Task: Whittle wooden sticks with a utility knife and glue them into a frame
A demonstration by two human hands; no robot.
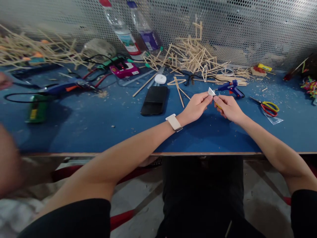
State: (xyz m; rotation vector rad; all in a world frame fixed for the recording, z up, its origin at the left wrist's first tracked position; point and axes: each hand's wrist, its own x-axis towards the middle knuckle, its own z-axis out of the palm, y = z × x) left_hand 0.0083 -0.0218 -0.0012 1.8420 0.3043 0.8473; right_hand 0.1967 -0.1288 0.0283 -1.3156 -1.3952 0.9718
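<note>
My left hand (196, 105) is closed, with thumb and finger pinching a small flat white piece (211, 92). Right beside it, my right hand (229, 107) is wrapped round a small yellow tool (218, 105); most of the tool is hidden by the fingers, so its kind cannot be told. The hands meet at the white piece, a little above the blue tabletop (123, 132). Just behind them lies a blue glue gun (231, 88), its nozzle pointing left toward the white piece.
Scissors (268, 107) with red and yellow handles lie to the right. A black phone (155, 100) and white case (160, 79) lie left of my hands. Wooden sticks (193, 56) pile at the back, beside two bottles (126, 38). Another person's hand (5, 81) shows far left.
</note>
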